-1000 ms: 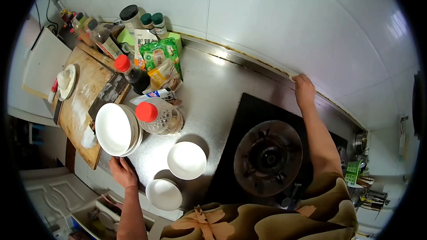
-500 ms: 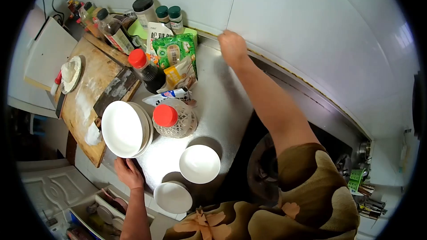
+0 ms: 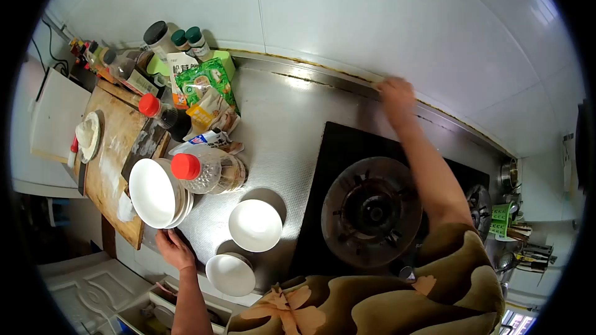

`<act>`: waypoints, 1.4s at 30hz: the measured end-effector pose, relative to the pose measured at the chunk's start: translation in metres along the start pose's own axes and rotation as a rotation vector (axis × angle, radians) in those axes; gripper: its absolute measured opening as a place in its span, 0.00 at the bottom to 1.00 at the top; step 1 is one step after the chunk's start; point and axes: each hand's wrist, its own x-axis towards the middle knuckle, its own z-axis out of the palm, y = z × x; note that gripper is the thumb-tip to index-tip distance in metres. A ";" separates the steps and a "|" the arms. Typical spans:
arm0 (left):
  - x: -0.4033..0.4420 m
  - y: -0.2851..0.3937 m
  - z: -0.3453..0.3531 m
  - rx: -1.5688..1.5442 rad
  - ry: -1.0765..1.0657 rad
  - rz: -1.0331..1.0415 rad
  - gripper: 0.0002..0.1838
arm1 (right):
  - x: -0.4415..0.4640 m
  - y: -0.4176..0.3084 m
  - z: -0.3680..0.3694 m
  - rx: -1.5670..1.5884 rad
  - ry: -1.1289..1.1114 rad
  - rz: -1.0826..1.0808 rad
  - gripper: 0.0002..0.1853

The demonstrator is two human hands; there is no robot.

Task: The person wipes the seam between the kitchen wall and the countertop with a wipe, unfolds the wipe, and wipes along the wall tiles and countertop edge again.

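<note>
My right hand (image 3: 397, 96) is at the back ledge (image 3: 310, 71) of the counter, by the wall, above the far side of the gas burner (image 3: 372, 211). Its fingers are closed, slightly blurred, and whatever is in them is hidden. Below the stack of white bowls (image 3: 152, 192), my left hand (image 3: 176, 250) rests at the counter's front edge, fingers stretched out, holding nothing visible. Two more white bowls, a larger one (image 3: 255, 225) and a smaller one (image 3: 230, 274), stand between the stack and the stove.
A red-capped jar (image 3: 211, 172), a dark sauce bottle (image 3: 166, 118) and a green seasoning packet (image 3: 208, 80) crowd the left side. Behind them stand capped spice jars (image 3: 197, 42). A floury cutting board (image 3: 115, 155) carries a cleaver (image 3: 144, 146). An open drawer (image 3: 139, 319) is below.
My right hand has slid rightward along the back ledge, from beside the packets to behind the stove. The view has shifted right, uncovering the burner. My left hand stays by the stacked bowls.
</note>
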 end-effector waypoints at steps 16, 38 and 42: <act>0.003 -0.001 -0.001 0.093 -0.001 0.035 0.13 | 0.103 -0.132 0.100 0.093 0.095 -0.190 0.03; 0.001 0.003 -0.006 0.101 -0.020 0.030 0.15 | 0.022 -0.009 -0.013 0.181 -0.337 0.367 0.08; 0.003 0.013 -0.009 0.116 -0.049 -0.022 0.14 | 0.039 -0.025 -0.024 1.326 -0.361 0.998 0.09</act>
